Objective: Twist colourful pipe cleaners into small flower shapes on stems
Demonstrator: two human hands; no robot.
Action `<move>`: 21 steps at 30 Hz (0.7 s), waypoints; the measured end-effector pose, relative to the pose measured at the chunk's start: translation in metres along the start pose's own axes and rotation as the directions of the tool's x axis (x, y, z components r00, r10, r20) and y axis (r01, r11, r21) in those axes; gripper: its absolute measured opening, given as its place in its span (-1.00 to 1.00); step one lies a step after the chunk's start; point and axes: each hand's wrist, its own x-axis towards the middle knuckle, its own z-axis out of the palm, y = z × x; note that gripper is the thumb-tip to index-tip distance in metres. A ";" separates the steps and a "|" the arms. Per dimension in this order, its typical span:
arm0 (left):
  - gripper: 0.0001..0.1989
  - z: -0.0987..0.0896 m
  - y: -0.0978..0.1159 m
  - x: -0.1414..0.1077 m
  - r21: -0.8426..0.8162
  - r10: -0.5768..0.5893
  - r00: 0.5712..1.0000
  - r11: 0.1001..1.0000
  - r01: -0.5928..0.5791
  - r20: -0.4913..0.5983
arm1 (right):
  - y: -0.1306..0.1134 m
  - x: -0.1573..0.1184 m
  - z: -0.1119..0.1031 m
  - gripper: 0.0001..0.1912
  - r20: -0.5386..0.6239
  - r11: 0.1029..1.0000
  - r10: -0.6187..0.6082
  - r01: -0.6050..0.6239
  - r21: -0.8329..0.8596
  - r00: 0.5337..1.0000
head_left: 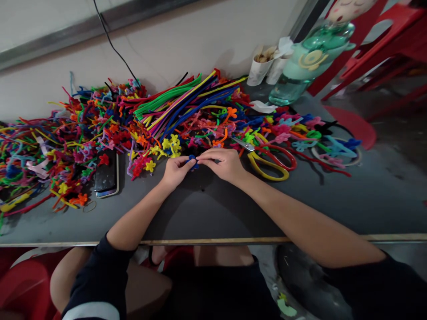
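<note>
A small blue pipe-cleaner flower (192,162) is pinched between my two hands above the near part of the table. My left hand (175,170) grips it from the left with thumb and forefinger. From the right, the fingertips of my right hand (225,163) close on its edge. Yellow pipe-cleaner flowers (171,146) lie just behind my left hand. Scissors with one red and one yellow handle (268,165) rest beside my right hand, blades pointing left. Behind both hands lies a bundle of long straight pipe cleaners (187,104) in several colours.
A big heap of coloured pipe-cleaner pieces (66,133) covers the table's left and back. Stacked phones (106,173) lie at the left. Paper cups (259,66) and a green bottle (296,66) stand at the back right. A red chair (383,40) is beyond the table (376,200).
</note>
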 end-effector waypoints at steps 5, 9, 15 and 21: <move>-0.67 0.000 -0.001 0.000 0.020 0.018 1.000 1.000 -0.018 -0.009 | -0.001 -0.001 0.003 -0.86 -0.016 1.000 0.017 -0.017 -0.009 1.000; -0.68 0.001 0.000 0.001 0.033 0.012 1.000 0.999 -0.011 -0.015 | -0.002 -0.002 0.004 -0.85 -0.008 0.999 0.040 -0.040 -0.037 0.999; -0.67 0.000 -0.001 0.001 0.059 0.016 1.000 0.998 -0.015 -0.018 | 0.001 -0.002 0.004 -0.85 -0.027 0.999 0.020 -0.021 -0.050 0.999; -0.67 0.000 -0.002 0.001 0.063 0.026 0.999 0.998 -0.024 -0.028 | -0.010 -0.002 0.006 -0.86 -0.027 0.995 0.052 -0.054 -0.083 0.998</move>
